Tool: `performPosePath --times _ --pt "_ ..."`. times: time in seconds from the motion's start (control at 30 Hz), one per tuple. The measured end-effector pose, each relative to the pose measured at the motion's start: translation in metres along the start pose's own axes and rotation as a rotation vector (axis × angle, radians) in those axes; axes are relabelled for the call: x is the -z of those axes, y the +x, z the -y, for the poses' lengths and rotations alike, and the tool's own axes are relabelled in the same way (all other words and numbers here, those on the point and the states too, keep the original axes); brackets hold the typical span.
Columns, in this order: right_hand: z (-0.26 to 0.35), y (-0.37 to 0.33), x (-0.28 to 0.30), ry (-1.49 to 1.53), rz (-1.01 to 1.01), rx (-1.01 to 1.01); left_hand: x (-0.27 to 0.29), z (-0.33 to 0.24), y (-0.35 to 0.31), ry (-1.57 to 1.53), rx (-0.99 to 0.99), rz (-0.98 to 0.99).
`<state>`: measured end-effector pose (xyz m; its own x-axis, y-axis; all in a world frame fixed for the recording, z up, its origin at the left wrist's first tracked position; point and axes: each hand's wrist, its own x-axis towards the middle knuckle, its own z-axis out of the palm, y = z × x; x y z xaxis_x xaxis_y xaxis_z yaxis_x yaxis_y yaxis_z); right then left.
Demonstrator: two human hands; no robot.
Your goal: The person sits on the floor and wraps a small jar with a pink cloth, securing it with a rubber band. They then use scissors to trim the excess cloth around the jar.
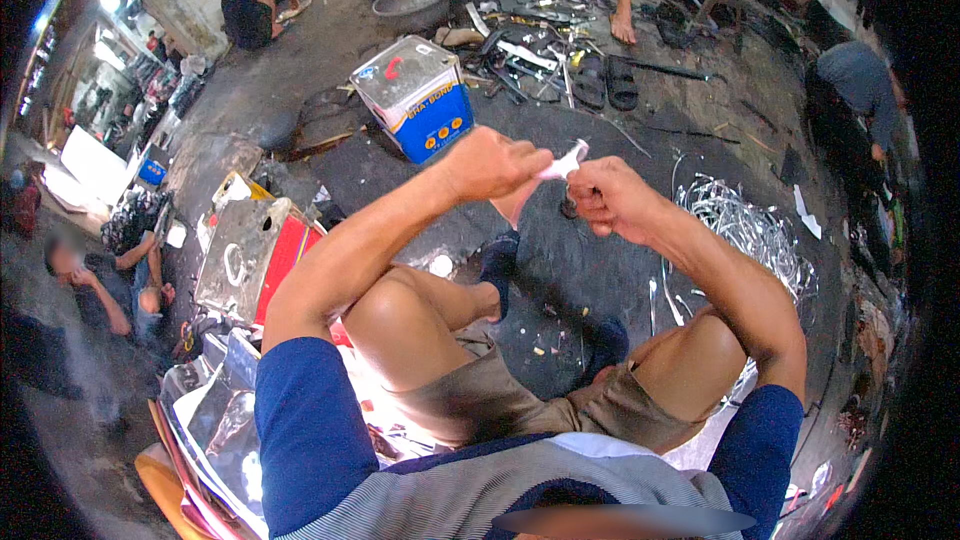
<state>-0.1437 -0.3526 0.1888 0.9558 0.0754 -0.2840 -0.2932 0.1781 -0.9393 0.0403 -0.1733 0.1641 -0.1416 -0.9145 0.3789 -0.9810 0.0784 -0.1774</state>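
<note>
Both my arms reach forward over my knees, and the hands meet in front of the blue can. My left hand (497, 162) is closed, its fingers pinching one side of a thin white-and-pink piece (563, 162) that looks soft, like plastic or cloth. The other side of that piece sits in my right hand (613, 194), whose fingers are curled around it. A short white length spans the gap between the hands, and a pinkish flap hangs below my left hand. What exactly the piece is, I cannot make out.
A square blue can (415, 100) stands just beyond my left hand. At my left is a red-sided can (255, 255); to my right lies a tangle of shiny strips (750, 240). Farther off are sandals (606, 82), a basin (412, 6), scattered metal pieces (530, 50) and several people.
</note>
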Motion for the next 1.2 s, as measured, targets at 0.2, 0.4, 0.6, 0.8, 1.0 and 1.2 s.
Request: performPosePath --times 0.2,0.4,0.6,0.8,1.0,1.2 --pt "0.017 -0.021 0.023 0.205 -0.082 0.010 -0.002 0.028 -0.042 -0.095 0.359 -0.073" --pt "0.013 -0.002 0.039 0.197 -0.244 0.059 -0.009 0.015 -0.027 -0.863 0.743 -0.035" --pt "0.016 0.015 0.028 -0.218 -0.503 0.451 0.005 -0.001 -0.001 -0.877 0.700 0.043" --pt "0.004 0.011 -0.015 -0.715 -0.203 0.694 -0.003 -0.014 0.016 -0.668 0.460 0.056" --pt "0.026 -0.007 0.177 -1.914 -0.830 0.073 0.014 0.023 -0.032 -0.487 0.815 -0.095" --pt "-0.099 -0.030 0.149 -1.627 -0.048 -0.186 0.011 0.021 -0.033 -0.882 1.138 -0.166"
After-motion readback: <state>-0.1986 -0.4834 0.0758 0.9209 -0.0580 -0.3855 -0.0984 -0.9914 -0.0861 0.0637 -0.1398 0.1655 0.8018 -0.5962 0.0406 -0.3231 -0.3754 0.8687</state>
